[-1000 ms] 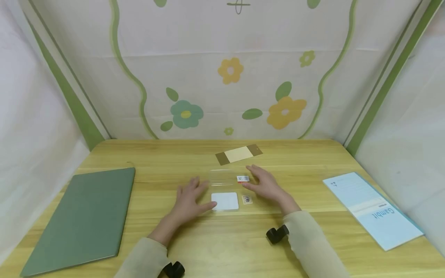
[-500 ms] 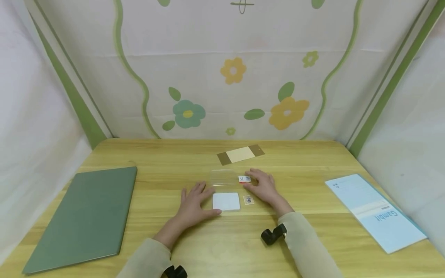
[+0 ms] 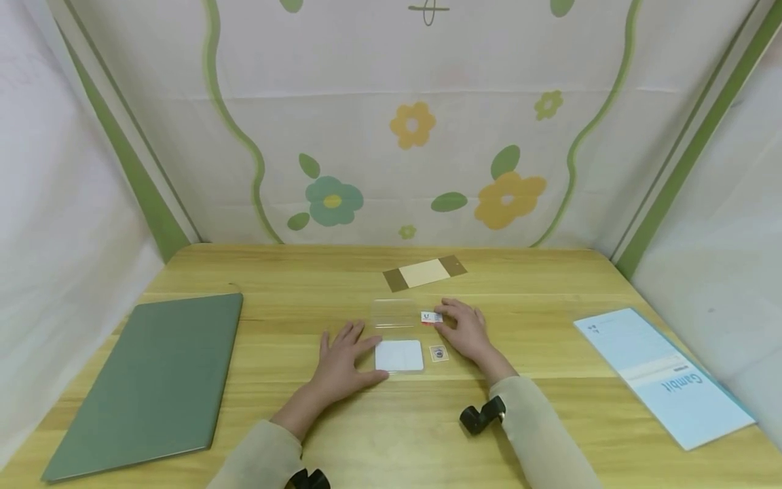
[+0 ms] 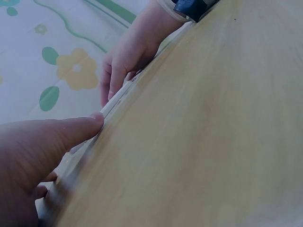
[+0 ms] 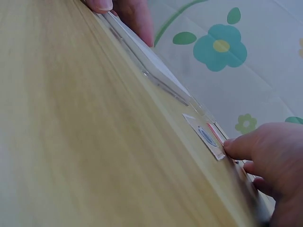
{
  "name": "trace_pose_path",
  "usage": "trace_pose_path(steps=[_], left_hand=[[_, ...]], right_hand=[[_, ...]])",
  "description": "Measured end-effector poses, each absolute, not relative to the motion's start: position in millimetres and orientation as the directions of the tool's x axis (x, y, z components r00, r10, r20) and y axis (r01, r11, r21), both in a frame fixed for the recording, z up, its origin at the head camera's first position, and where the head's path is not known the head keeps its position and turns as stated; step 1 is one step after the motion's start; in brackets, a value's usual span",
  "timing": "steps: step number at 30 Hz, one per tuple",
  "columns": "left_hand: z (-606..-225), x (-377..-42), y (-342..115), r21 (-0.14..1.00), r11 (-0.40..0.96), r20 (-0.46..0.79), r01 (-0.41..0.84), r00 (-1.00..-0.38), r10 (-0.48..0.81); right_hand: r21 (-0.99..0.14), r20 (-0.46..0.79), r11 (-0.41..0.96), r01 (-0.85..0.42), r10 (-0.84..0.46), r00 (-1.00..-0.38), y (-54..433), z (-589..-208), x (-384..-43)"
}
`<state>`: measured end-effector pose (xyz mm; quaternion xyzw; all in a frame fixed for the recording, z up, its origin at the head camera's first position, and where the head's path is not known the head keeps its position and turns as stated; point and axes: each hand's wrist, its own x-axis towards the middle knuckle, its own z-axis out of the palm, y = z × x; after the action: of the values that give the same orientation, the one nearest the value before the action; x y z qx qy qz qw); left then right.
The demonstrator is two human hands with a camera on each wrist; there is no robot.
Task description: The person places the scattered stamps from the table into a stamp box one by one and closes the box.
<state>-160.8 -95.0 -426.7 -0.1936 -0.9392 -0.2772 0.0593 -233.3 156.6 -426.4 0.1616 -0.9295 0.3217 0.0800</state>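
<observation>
Reaching in from 4 o'clock, the right hand is the nearer one to the small white-and-red label card, which lies at 9 o'clock from its fingertips with its long axis running roughly 9 to 3. Thumb and forefinger stand narrow about the card's 3 o'clock end; whether they pinch it I cannot tell. At 6 o'clock from the card sits a square paper stamp with a round emblem, and between 7 and 8 the clear plastic case bearing a white rectangular card. A transparent panel lies at 9 o'clock; any join to the case is unclear. From the case's 9 o'clock side, the left hand spreads wide, forefinger at the far corner and thumb at the near one. Only the head view gives the layout as a whole, down to the brown-and-cream paper strip at 12 o'clock from the label. The right wrist view adds depth: the case and white card rise as a visible thickness, while the stamp looks thin. The left wrist view shows the left thumb against the case's edge, with the label hard to make out.
</observation>
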Motion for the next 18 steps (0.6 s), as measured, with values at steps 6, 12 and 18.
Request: trace_pose_path(steps=[6,12,18], left_hand=[[-426.9,-161.0,-95.5,0.498,0.769,0.223,0.4,-0.916,0.332],[-427.2,-160.8,-95.8,0.5,0.769,0.22,0.398,-0.918,0.331],[-426.8,-161.0,-96.5,0.495,0.774,0.209,0.394,-0.919,0.333]], right_hand=[[-0.597,0.248,0.733,-0.326,-0.217,-0.944,156.1,-425.3,-233.6],[-0.609,0.249,0.729,-0.313,-0.199,-0.948,156.0,-425.9,-236.0],[-0.614,0.224,0.735,-0.287,-0.185,-0.957,154.6,-425.8,-237.2]])
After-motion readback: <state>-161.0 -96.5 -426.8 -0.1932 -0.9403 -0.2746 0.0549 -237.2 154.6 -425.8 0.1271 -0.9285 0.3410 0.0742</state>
